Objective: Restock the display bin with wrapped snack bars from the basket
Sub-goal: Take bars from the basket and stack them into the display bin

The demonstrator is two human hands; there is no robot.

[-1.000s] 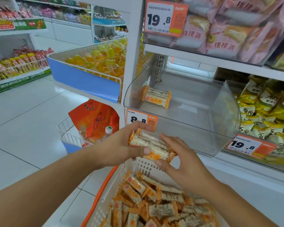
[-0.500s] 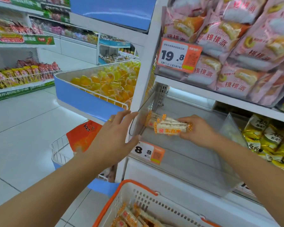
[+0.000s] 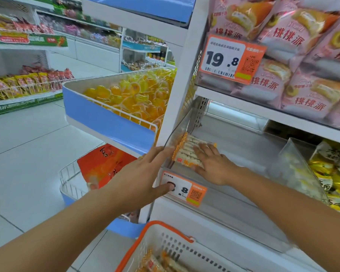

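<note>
A clear plastic display bin (image 3: 234, 195) sits on the shelf with an 8.8 price tag (image 3: 185, 191) on its front. A small stack of wrapped snack bars (image 3: 185, 152), white with orange ends, lies in the bin's left front corner. My right hand (image 3: 212, 163) reaches inside the bin and presses flat on the bars with straight fingers. My left hand (image 3: 143, 177) rests open against the bin's outer left corner, thumb on the price tag. The white basket with an orange rim (image 3: 155, 230) stands below, with more bars (image 3: 157, 264) in it.
Pink cake packs (image 3: 294, 61) fill the shelf above, behind a 19.8 tag. Yellow packets (image 3: 334, 173) lie in the neighbouring bin on the right. A blue tray of yellow jelly cups (image 3: 130, 99) juts out at left, above a wire basket with an orange bag (image 3: 102, 163).
My right hand has carried the bars down into the bin's left corner and now lies flat on them. My left hand has moved onto the bin's corner and price tag.
</note>
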